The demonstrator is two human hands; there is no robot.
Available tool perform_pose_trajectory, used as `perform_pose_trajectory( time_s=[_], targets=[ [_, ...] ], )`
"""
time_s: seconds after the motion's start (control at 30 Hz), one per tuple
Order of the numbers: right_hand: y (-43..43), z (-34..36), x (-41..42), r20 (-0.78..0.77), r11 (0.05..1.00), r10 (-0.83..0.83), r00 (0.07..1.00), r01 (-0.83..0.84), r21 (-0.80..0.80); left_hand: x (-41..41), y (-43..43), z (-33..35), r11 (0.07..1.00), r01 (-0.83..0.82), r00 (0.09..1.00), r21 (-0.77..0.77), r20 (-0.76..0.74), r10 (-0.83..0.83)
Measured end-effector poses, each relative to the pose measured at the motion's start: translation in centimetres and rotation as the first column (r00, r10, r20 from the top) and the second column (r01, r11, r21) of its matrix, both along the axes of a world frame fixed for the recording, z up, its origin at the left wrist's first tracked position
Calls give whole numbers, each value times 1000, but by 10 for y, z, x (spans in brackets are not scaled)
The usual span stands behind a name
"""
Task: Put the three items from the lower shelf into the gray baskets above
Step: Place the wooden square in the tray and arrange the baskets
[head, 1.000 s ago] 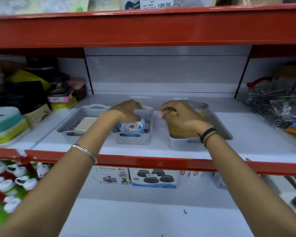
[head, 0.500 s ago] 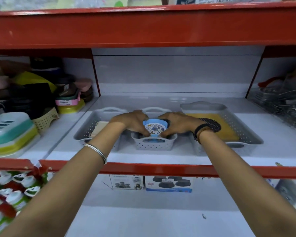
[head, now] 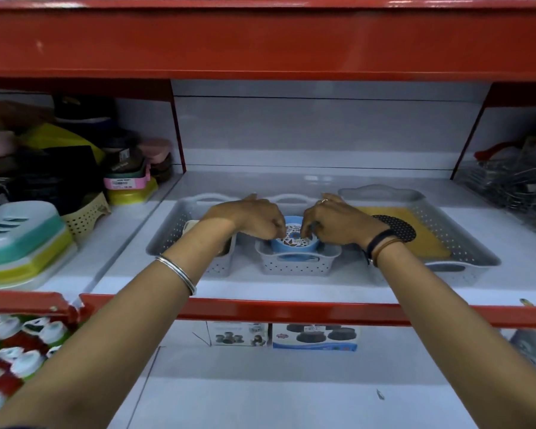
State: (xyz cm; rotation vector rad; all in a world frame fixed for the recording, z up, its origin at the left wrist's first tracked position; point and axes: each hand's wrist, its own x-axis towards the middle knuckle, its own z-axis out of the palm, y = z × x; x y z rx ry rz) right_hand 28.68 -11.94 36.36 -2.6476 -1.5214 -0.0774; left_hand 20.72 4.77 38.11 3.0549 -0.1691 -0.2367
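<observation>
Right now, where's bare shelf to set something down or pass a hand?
Free: white shelf behind the gray baskets, and the front strip between the baskets and the red edge. Crowded: left bay's soap boxes, right bay's wire racks.

No text, brand or number can be read anywhere. A white price sticker (head: 120,182) sits on the front of a pink container, to the left of the gray baskets, but its print is too blurred to make out. Below the baskets, on the lower shelf, a blue and white product box (head: 315,337) carries a small white label and a small logo, both illegible. Just left of it, a white product box (head: 237,334) shows only pictures, with no legible lettering.
</observation>
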Motion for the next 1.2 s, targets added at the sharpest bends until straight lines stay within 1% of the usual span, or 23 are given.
perform_pose_trajectory(
  time_s=[0.03, 0.07, 0.1, 0.13, 0.17, 0.2, 0.23, 0.3, 0.37, 0.43, 0.5, 0.6, 0.67, 0.7, 0.73, 0.8, 0.83, 0.9, 0.97, 1.03, 1.1, 1.13, 1.2],
  targets=[
    [3, 3, -2, -3, 1000, -11, 1000, 11, 15, -6, 3, 4, 997, 21, 998, -78, 58, -17],
    [7, 6, -6, -5, 998, -14, 1000, 15, 66, -14, 7, 10, 985, 43, 990, -166, 140, -19],
    [13, 9, -11, -10, 990, -12, 1000, 13, 142, -22, 17, 16, 972, 44, 976, -230, 216, 7],
    [19, 13, -17, -17, 976, 3, 1000, 1, 219, -31, 29, 21, 967, 23, 963, -254, 265, 47],
    [27, 17, -25, -30, 958, 28, 999, -18, 287, -39, 45, 25, 968, -17, 957, -249, 275, 88],
    [40, 20, -34, -57, 941, 65, 996, -42, 335, -47, 64, 27, 971, -77, 961, -224, 242, 133],
    [51, 21, -41, -92, 934, 98, 991, -60, 352, -54, 80, 27, 971, -150, 968, -186, 171, 182],
    [80, 18, -53, -125, 948, 122, 985, -78, 309, -67, 107, 23, 957, -278, 960, -78, 2, 279],
    [105, 10, -60, -118, 981, 80, 990, -56, 188, -74, 122, 13, 947, -320, 943, 7, -92, 319],
    [127, 0, -64, -112, 999, 25, 993, -19, 51, -79, 129, -1, 951, -308, 945, 16, -107, 308],
    [137, -7, -64, -135, 1000, -8, 991, 6, -15, -81, 134, -13, 962, -275, 960, -10, -58, 274],
    [142, -10, -62, -181, 1000, -16, 983, 15, -5, -81, 141, -20, 968, -250, 968, -34, 0, 250],
    [139, -9, -63, -205, 1000, -26, 978, 24, -15, -81, 143, -20, 968, -250, 968, -35, -18, 250],
    [136, -8, -64, -215, 999, -34, 976, 35, 2, -81, 144, -19, 966, -258, 966, -35, -32, 257],
    [133, -6, -64, -218, 998, -31, 976, 43, 52, -80, 147, -19, 961, -271, 963, -56, -33, 269],
    [128, -5, -64, -156, 986, -32, 987, 56, 154, -80, 147, -18, 945, -309, 951, -107, -14, 310],
    [127, -5, -64, -101, 985, -47, 994, 63, 163, -81, 147, -17, 936, -332, 942, -116, 3, 335],
    [130, -9, -65, -14, 992, -70, 997, 71, 100, -82, 146, -16, 929, -352, 934, -117, 27, 357],
    [135, -14, -65, 26, 997, -65, 998, 64, 49, -82, 144, -15, 932, -346, 936, -110, 29, 351],
    [139, -16, -64, 39, 998, -61, 997, 59, 37, -83, 141, -13, 922, -361, 930, -144, 19, 367],
    [140, -17, -64, 20, 997, -59, 998, 58, 60, -85, 138, -10, 904, -385, 918, -186, 23, 396],
    [138, -16, -65, 4, 994, -64, 998, 63, 88, -86, 137, -9, 895, -397, 910, -203, 39, 412],
    [129, -10, -71, -17, 976, -88, 996, 90, 200, -88, 133, -4, 897, -397, 899, -196, 113, 422]
  ],
)
